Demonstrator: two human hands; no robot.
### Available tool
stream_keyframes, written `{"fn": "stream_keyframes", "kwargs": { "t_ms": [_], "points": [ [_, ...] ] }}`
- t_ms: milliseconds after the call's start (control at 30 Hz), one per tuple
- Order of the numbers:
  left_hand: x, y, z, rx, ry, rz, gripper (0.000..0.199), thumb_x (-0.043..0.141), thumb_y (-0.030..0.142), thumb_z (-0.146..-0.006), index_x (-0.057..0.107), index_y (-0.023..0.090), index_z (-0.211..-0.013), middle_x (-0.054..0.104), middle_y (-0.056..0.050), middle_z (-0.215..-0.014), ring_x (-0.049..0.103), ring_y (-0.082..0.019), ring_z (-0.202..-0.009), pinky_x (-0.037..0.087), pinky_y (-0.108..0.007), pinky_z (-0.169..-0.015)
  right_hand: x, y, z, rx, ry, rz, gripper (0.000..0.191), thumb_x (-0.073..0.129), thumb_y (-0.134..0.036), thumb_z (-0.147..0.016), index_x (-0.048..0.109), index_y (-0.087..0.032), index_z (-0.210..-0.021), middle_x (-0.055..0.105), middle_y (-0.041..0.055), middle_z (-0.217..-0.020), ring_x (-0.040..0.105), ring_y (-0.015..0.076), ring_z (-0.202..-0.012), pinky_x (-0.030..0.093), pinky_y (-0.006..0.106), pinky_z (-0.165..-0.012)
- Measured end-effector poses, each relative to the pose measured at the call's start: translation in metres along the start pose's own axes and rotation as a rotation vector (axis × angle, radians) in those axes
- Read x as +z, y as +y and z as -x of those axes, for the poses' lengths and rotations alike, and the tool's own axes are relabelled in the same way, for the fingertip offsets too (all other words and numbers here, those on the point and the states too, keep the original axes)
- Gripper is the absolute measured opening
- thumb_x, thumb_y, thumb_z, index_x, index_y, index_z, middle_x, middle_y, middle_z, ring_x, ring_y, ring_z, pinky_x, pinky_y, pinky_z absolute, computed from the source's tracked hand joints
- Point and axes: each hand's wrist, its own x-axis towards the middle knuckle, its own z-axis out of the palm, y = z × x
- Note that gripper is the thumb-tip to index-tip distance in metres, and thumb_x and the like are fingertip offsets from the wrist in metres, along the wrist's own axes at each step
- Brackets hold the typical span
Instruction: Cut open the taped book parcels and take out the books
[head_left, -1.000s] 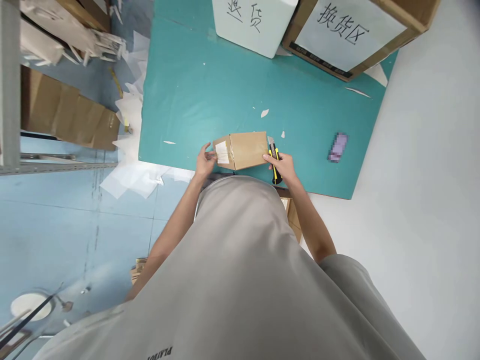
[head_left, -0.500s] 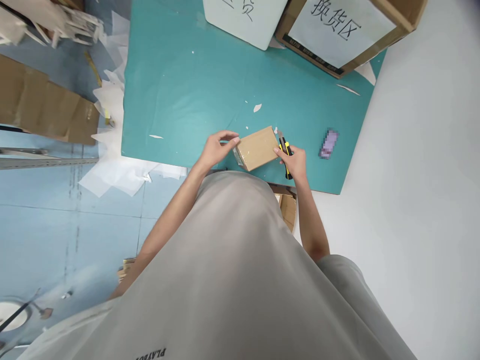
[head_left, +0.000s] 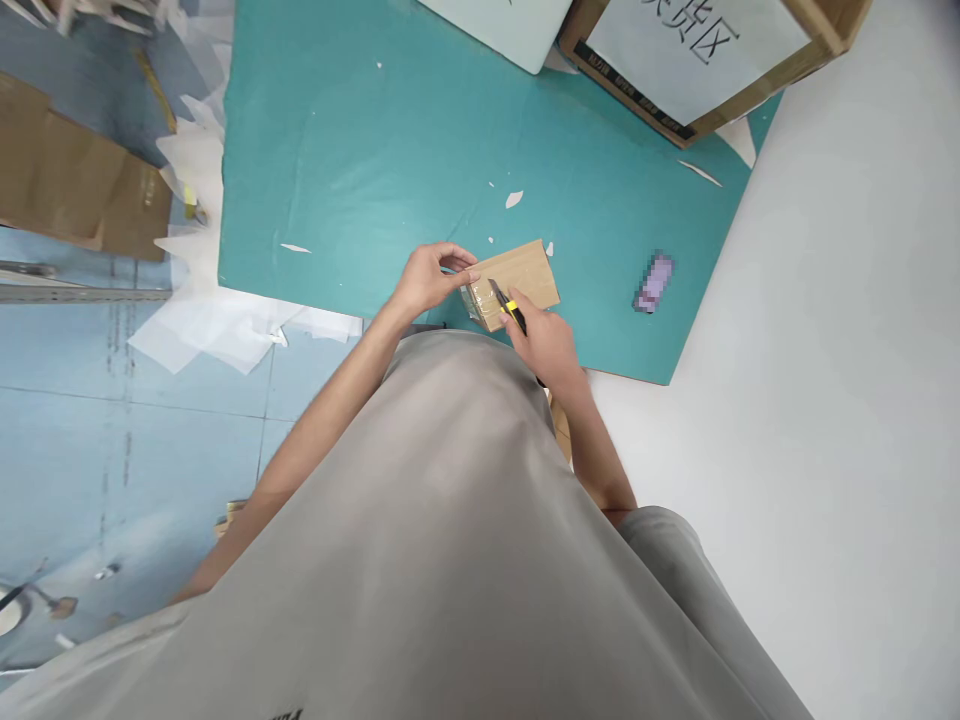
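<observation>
A small brown cardboard box [head_left: 529, 268] with shiny clear tape at its left end sits near the front edge of the green-topped table [head_left: 337, 180]. My left hand [head_left: 435, 278] grips the box's left end, thumb on the top face and fingers at the far side. In my right hand [head_left: 545, 340] is a black and yellow utility knife [head_left: 514, 313], its blade out and over the taped left part of the box. Whether the blade touches the tape I cannot tell.
A cardboard box with a handwritten sign [head_left: 675, 70] and a white container [head_left: 510, 30] stand at the back. A blurred purple item [head_left: 654, 282] lies to the right. Paper scraps [head_left: 514, 200] dot the table; white sheets [head_left: 202, 330] hang past its left edge.
My right hand has moved left from the box's right end, bringing the knife over the taped left part. The left hand keeps its hold on the box. The camera view has shifted slightly.
</observation>
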Motion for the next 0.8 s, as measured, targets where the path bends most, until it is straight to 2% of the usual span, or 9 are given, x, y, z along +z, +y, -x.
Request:
{"fn": "stream_keyframes", "kwargs": {
  "t_ms": [100, 233, 600, 800],
  "points": [
    [0.0, -0.001, 0.0, -0.001, -0.002, 0.005, 0.032, 0.091, 0.038, -0.079, 0.08, 0.017, -0.1, 0.081, -0.008, -0.101, 0.075, -0.028, -0.102, 0.063, -0.05, -0.101, 0.002, -0.013, -0.004, -0.017, -0.077, 0.074, 0.062, 0.031, -0.045, -0.115, 0.035, -0.025, -0.174, 0.079, 0.0149, -0.132, 0.075, 0.0346, -0.11, 0.053, 0.039, -0.09],
    [0.0, -0.002, 0.002, 0.012, 0.007, -0.01, 0.033, 0.09, 0.04, -0.08, 0.08, 0.017, -0.101, 0.081, -0.009, -0.102, 0.076, -0.027, -0.099, 0.064, -0.047, -0.098, 0.002, -0.02, -0.007, -0.017, -0.111, 0.128, 0.063, 0.029, -0.046, -0.116, 0.032, -0.025, -0.175, 0.078, 0.0177, -0.132, 0.075, 0.036, -0.11, 0.054, 0.04, -0.09],
    [0.002, -0.003, 0.0, 0.001, 0.022, 0.013, 0.034, 0.09, 0.041, -0.079, 0.079, 0.016, -0.1, 0.081, -0.01, -0.103, 0.076, -0.028, -0.102, 0.063, -0.046, -0.098, -0.001, -0.029, -0.007, 0.004, -0.128, 0.111, 0.062, 0.028, -0.045, -0.116, 0.032, -0.024, -0.175, 0.078, 0.0186, -0.128, 0.075, 0.0363, -0.112, 0.055, 0.042, -0.092],
    [0.003, 0.004, 0.002, -0.04, 0.032, 0.007, 0.04, 0.091, 0.046, -0.075, 0.079, 0.017, -0.099, 0.081, -0.009, -0.101, 0.076, -0.025, -0.098, 0.063, -0.04, -0.093, -0.003, -0.04, -0.005, 0.044, -0.113, 0.07, 0.06, 0.028, -0.041, -0.116, 0.034, -0.025, -0.174, 0.078, 0.0176, -0.129, 0.074, 0.0348, -0.113, 0.055, 0.044, -0.096]
  ]
}}
